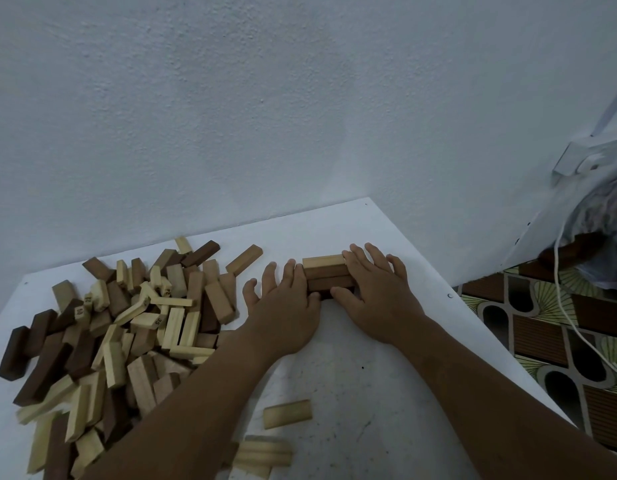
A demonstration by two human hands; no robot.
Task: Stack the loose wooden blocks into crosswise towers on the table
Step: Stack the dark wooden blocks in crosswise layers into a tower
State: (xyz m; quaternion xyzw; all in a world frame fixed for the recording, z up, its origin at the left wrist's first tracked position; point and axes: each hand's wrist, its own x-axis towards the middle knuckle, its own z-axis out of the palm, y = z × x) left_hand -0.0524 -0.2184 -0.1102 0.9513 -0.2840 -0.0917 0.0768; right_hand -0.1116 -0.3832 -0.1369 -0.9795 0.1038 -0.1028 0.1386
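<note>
Left hand (pixel 286 299): fingers straight, pressing the left end of the first layer, likely to square it.
Right hand (pixel 376 289): fingers fairly straight, pressing the opposite end as a counter-stop.
Stray blocks (pixel 287 414): near edge of the table (pixel 352 375), apart from the rest.
First layer (pixel 329 277): blocks side by side between both hands, flat on the table.
Loose pile (pixel 127 327): left, within reach for the next crosswise layer.

A textured pale wall (pixel 265 98) rises above patterned floor tiles (pixel 542 334), dimly lit.
</note>
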